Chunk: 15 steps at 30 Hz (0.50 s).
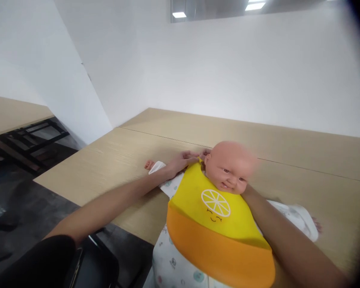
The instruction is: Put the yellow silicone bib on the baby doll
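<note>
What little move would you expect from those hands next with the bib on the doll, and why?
Probably drawing the bib's strap ends together behind the doll's neck. The left hand pinches at the bib's top corner beside the head, while the right hand is hidden behind the head, its forearm reaching there. The bib already lies flat on the chest.
</note>
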Tool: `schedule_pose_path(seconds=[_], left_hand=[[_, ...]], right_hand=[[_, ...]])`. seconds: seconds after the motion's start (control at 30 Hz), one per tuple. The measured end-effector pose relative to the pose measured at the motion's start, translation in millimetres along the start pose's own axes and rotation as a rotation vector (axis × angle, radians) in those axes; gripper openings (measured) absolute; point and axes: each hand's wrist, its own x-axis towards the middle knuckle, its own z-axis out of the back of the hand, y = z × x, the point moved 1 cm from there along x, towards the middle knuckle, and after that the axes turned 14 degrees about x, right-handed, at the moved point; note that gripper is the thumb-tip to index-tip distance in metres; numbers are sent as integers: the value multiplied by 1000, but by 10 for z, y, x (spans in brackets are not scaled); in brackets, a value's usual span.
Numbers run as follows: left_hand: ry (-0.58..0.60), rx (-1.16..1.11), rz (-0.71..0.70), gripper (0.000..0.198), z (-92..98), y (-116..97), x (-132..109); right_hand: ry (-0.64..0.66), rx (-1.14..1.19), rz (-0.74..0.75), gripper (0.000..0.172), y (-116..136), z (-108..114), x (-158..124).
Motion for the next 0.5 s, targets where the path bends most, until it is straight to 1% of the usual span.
schedule_pose_path(seconds=[0.07, 0.13, 0.23, 0.3, 0.4, 0.47, 0.5], left_hand=[[-23, -34, 3, 51, -13, -26, -13], [-44, -23, 7, 50, -16, -36, -27], [-10, -60, -13, 47, -13, -23, -37], [7, -82, -26, 45, -9, -7, -33], [12, -77, -28, 45, -4, 9, -22], [13, -9, -8, 48, 3, 20, -20], [-3, 63, 10, 51, 10, 27, -22]], right_hand=[[18, 3, 12, 41, -35, 46, 32], [12, -16, 57, 44, -84, 91, 108], [-24, -54, 88, 37, -109, 114, 205], [-33, -73, 39, 32, -66, 106, 189], [-29, -90, -47, 33, 30, 132, 79], [-64, -90, -51, 33, 60, 197, 25], [-90, -89, -42, 32, 58, 236, 16]])
